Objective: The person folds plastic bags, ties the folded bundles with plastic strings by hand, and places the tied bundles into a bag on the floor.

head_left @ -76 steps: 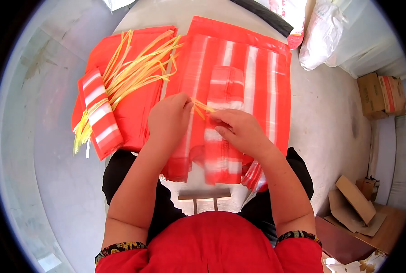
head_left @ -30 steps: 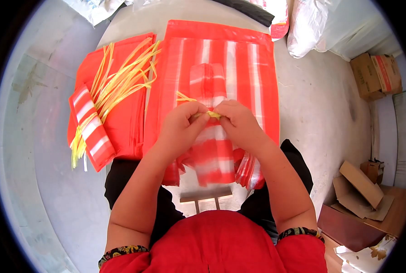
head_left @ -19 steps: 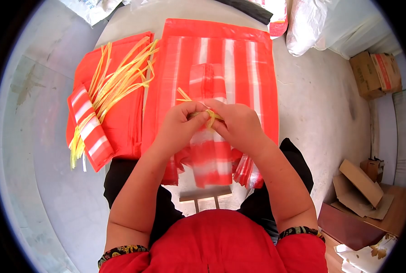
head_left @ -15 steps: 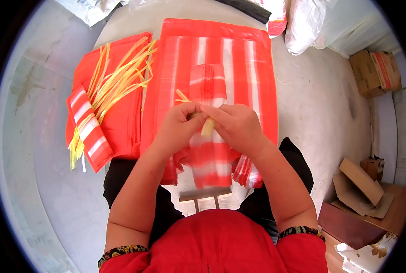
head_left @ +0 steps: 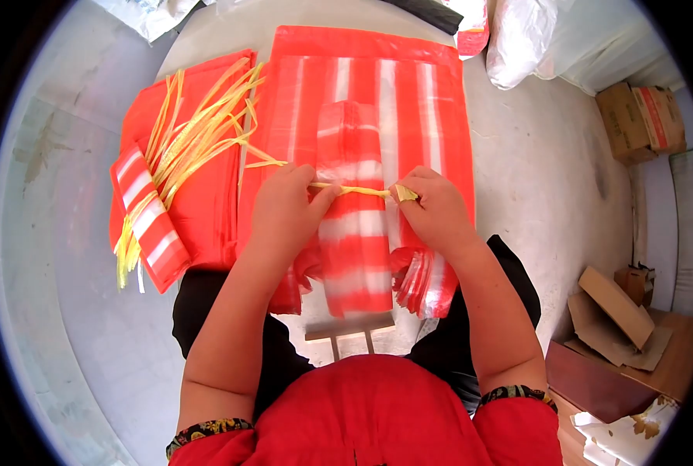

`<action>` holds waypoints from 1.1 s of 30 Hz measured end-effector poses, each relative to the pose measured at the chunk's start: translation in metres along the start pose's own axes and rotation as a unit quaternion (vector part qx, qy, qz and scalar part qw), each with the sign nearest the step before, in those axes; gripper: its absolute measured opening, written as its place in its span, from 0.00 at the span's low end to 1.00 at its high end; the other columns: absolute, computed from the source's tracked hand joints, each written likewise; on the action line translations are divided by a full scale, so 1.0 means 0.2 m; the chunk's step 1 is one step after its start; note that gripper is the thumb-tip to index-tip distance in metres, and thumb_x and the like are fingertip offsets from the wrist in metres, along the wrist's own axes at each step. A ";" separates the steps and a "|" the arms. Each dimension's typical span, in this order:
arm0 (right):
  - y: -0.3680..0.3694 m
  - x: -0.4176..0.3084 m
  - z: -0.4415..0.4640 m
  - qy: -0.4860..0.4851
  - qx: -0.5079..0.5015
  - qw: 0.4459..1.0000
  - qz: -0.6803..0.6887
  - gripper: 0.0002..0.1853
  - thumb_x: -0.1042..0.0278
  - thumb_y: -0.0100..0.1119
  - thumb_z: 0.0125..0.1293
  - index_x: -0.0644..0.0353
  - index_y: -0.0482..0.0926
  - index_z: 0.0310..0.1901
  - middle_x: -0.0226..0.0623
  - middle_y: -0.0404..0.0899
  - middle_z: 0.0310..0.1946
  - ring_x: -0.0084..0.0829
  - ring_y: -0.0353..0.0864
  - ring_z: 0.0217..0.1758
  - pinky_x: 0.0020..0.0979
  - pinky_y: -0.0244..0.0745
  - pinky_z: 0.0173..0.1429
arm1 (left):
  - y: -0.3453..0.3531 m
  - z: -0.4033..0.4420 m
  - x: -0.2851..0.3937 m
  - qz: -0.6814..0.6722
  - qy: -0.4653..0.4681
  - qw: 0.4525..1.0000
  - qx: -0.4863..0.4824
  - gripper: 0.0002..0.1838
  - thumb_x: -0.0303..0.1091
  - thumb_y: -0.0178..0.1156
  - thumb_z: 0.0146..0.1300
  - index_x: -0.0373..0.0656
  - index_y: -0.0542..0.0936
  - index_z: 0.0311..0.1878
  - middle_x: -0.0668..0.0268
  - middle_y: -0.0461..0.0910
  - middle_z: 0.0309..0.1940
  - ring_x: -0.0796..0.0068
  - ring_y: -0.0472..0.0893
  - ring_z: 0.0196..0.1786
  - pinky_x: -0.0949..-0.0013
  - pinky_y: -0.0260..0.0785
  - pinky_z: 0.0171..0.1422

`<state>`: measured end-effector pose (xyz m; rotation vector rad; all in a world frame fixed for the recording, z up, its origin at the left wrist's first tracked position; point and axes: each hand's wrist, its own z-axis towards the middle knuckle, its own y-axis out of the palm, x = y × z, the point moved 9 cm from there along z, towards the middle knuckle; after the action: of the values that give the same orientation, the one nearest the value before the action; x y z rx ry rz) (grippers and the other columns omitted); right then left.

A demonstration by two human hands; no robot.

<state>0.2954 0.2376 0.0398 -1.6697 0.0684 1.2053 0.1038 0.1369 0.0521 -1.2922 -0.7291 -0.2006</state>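
Note:
A yellow plastic strip (head_left: 354, 190) runs taut across a folded bundle of red-and-white striped plastic bags (head_left: 352, 225). My left hand (head_left: 288, 210) is closed on the strip at the bundle's left side, with a loose tail sticking out beyond it. On the right side, my right hand (head_left: 438, 213) pinches the other end, and a short flat piece pokes out past the thumb. The bundle lies lengthwise on a stack of larger striped plastic bags (head_left: 447, 140). Whether the strip also passes beneath the bundle is hidden.
To the left is a red bag stack (head_left: 214, 210), topped by loose yellow strips (head_left: 199, 132) and another folded striped bundle (head_left: 151, 217). Cardboard boxes (head_left: 641, 124) stand at the right, with an opened carton (head_left: 618, 318) lower down. A white plastic sack (head_left: 522, 43) lies at the back.
My hands were together over the middle of the bundle and have moved apart to its two sides. The yellow strip is now stretched between them.

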 end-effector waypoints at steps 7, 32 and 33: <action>0.00 0.04 0.02 0.035 -0.026 0.999 -0.002 0.12 0.67 0.60 0.71 0.69 0.85 0.38 0.41 0.82 0.42 0.40 0.83 0.43 0.37 0.77 0.47 | 0.01 0.00 0.02 0.033 0.008 0.999 0.005 0.21 0.43 0.77 0.60 0.37 0.78 0.28 0.57 0.76 0.29 0.55 0.78 0.36 0.53 0.71 0.41; 0.23 -0.02 0.10 0.076 -0.094 0.974 0.190 0.17 0.55 0.64 0.73 0.61 0.81 0.34 0.35 0.81 0.29 0.28 0.79 0.32 0.33 0.75 0.39 | -0.02 -0.05 0.11 -0.069 0.114 0.990 0.051 0.14 0.31 0.72 0.58 0.37 0.77 0.24 0.58 0.72 0.26 0.55 0.76 0.34 0.52 0.66 0.37; 0.23 -0.05 0.08 0.070 -0.102 0.976 0.181 0.16 0.55 0.65 0.72 0.60 0.81 0.34 0.35 0.81 0.29 0.29 0.80 0.32 0.34 0.75 0.40 | -0.05 -0.06 0.14 -0.074 0.146 0.984 0.075 0.13 0.29 0.73 0.57 0.38 0.78 0.24 0.58 0.72 0.27 0.55 0.76 0.35 0.53 0.66 0.37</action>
<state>0.2541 0.2227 0.0161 -1.9804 0.3597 1.3991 0.1248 0.1293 0.0754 -1.0391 -0.5761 -0.4379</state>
